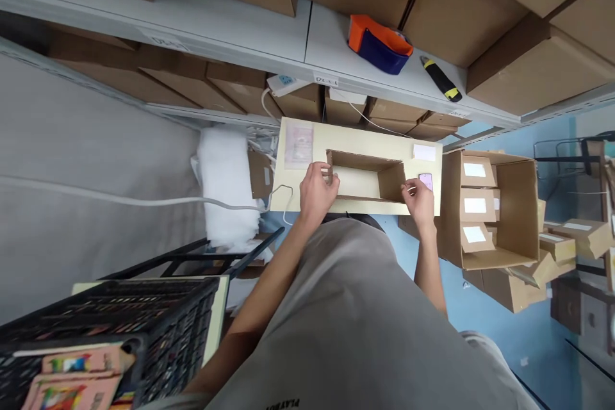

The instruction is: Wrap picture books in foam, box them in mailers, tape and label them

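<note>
A brown cardboard box (391, 182) stands opened into a rectangular frame on a narrow cream table (307, 195). Inside its walls the same cream colour shows. My left hand (318, 189) is at the box's left end, fingers curled over the wall. At the opposite end my right hand (419, 200) pinches the edge of the right wall between thumb and fingers. A phone (425, 181) lies just beyond my right hand. Near the back right corner of the table is a stack of white labels (424, 152), and a pinkish sheet (298, 146) lies at the back left.
A large open carton (449, 211) holding several labelled small boxes stands right of the table. Shelves with cartons run behind; an orange and blue tape dispenser (379, 45) and a yellow-black cutter (441, 79) lie there. White foam wrap (225, 186) and a black crate (177, 333) are left.
</note>
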A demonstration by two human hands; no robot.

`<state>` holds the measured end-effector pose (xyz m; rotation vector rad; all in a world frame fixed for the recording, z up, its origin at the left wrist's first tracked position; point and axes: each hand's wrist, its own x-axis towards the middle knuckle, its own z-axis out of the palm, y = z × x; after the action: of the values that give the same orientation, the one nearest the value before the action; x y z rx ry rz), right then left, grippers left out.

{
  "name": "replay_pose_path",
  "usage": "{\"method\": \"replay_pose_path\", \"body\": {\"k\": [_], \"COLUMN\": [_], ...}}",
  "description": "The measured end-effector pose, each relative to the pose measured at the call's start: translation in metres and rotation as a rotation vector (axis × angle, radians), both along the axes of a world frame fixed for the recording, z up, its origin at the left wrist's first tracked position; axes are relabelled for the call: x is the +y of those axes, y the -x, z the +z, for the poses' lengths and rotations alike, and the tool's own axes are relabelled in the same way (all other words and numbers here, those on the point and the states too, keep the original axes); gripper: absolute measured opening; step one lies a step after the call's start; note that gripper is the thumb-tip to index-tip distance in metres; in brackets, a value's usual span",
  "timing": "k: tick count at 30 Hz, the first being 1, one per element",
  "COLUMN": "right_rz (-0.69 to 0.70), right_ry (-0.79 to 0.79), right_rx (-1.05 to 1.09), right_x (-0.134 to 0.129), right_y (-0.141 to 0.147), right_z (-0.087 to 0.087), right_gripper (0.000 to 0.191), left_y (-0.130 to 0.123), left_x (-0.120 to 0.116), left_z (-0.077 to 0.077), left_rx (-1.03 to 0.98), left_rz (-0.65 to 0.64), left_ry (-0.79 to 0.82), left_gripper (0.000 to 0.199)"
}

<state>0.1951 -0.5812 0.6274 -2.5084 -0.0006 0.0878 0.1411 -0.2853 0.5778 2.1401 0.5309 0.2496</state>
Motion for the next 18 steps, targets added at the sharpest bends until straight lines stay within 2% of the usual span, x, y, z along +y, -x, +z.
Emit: {"method": "replay_pose_path", "body": {"k": [3,7,12,14,18], "right_rz": [0.021,0.045,0.131,0.211,0.474], "right_ry": [0.073,0.065,-0.003,-0.053,-0.169], "right_rx": [-0.055,-0.103,-0.111,-0.06,0.024], "right_x": [-0.002,-0.004,0.003,0.004,-0.004], "right_y": [-0.007,-0.011,-0.017,-0.019,-0.022], "right_z": [-0.002,-0.009,-0.031,-0.038,-0.043], "right_gripper": [0.027,0.023,0.035,0.044,0.06], "left_y": [-0.002,-0.005,-0.009,-0.01,-0.01], "left_x": [-0.003,-0.011,-0.027,-0.032,-0.036], "left_z": [0.007,0.013,0.005,-0.001,-0.008], "left_rx": [0.045,-0.016,-0.076,-0.084,-0.077], "left_rz": [0.062,0.011,-0.046,-0.09,-0.232], "left_ry": [-0.045,-0.042,-0.034,-0.031,-0.023], "left_gripper": [0.018,0.015,0.024,0.025,0.026]}}
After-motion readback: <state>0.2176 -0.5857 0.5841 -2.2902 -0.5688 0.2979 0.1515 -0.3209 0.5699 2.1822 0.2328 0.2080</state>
